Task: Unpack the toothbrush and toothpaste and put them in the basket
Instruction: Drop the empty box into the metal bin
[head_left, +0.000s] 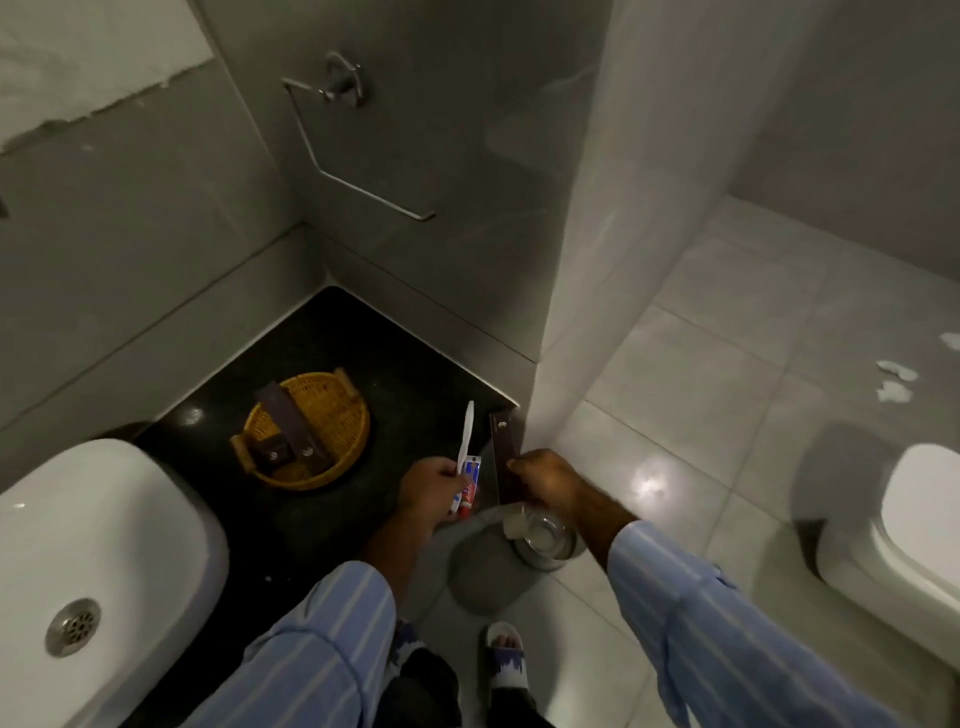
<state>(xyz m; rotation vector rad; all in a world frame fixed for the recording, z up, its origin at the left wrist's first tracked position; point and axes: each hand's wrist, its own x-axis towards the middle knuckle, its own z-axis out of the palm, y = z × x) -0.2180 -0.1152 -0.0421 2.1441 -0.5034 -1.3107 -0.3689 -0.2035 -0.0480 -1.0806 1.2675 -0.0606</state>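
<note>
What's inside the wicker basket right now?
The basket holds two dark brown boxes, one long, one small. No toothbrush or toothpaste there. Whatever lies beneath the boxes is hidden.

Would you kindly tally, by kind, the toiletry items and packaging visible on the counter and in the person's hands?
White plastic toothbrush, in the left hand: 1
Small red, white and blue toothpaste tube, same hand: 1
Dark brown cardboard boxes: 3, one long and one small in the round woven wicker basket, one long in the right hand
Basket: 1
Total: 6
</note>
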